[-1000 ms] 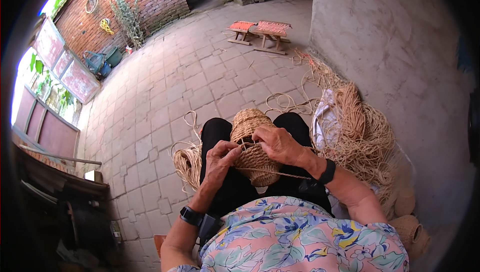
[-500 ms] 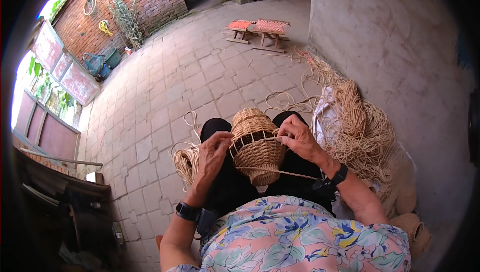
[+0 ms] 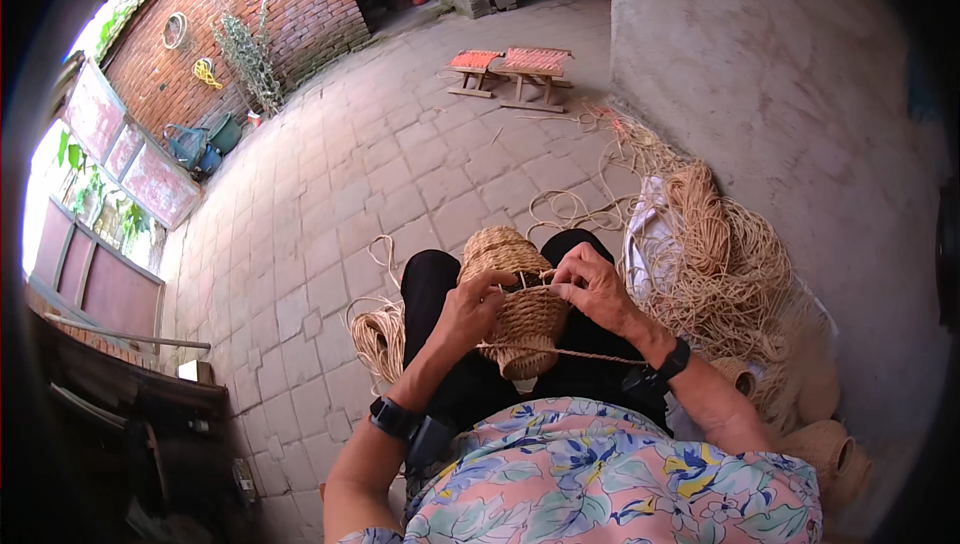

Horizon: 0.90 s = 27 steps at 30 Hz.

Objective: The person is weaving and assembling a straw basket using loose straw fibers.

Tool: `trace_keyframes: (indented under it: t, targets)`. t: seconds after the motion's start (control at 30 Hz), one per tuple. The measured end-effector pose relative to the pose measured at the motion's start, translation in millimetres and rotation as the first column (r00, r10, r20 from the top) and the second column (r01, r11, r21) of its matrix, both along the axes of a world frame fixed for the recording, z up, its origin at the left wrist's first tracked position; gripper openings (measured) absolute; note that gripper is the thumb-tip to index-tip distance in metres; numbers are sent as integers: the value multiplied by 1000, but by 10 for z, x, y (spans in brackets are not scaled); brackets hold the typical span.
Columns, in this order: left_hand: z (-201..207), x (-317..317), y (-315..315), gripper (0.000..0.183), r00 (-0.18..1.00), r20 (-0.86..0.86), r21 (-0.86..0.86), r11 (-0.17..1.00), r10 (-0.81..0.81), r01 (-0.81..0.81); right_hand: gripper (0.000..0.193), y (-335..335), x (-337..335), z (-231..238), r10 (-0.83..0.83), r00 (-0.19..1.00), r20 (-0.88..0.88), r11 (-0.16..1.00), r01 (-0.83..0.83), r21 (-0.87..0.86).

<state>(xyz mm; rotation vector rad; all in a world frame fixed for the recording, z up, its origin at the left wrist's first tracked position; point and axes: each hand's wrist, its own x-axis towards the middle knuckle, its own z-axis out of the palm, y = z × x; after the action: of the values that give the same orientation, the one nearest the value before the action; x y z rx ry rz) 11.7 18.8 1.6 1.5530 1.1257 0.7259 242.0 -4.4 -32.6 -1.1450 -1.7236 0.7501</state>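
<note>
A woven straw basket (image 3: 527, 322) lies between my knees, its narrow neck toward me. Around its middle runs an open band of bare stakes with a dark hollow behind. My left hand (image 3: 478, 306) is closed on the basket at the left of this band; its fingertips partly hide the weave. On the right, thumb and fingers of my right hand (image 3: 592, 286) pinch a thin straw cord (image 3: 546, 275) at the band. A twisted cord (image 3: 585, 353) stretches across the neck toward my right wrist.
A coil of cord (image 3: 379, 337) lies on the paving left of my knees. To the right, a big tangled heap of cord (image 3: 735, 279) rests on white sheeting beside a wall. Woven pieces (image 3: 825, 454) sit near my right elbow. Two low stools (image 3: 533, 66) stand farther off.
My left hand has moved right and in over the basket, closer to my right hand. The right hand has shifted slightly and stays at the open band. The whole view has tilted a little.
</note>
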Motion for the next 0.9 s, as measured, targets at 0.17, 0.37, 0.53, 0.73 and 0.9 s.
trace_keyframes:
  t: [0.17,0.37,0.53,0.73,0.9]
  targets:
    - [-113,19,-24,21,955,232,-259,958,185,-123,28,-44,66,48,-104,984,-147,995,104,-7]
    - [-391,-238,-110,17,792,421,-426,867,442,-258,38,-341,281,212,88,936,341,965,5,-261]
    - [-400,-252,-90,20,725,421,-523,799,545,-297,21,-417,445,92,82,986,144,945,-31,-326]
    - [-437,-318,-109,24,693,421,-561,768,586,-309,18,-574,1209,-660,-78,995,-57,917,50,-395]
    - [-466,-286,-93,22,668,433,-563,760,605,-323,21,-913,1742,-1209,-212,970,-115,877,137,-461]
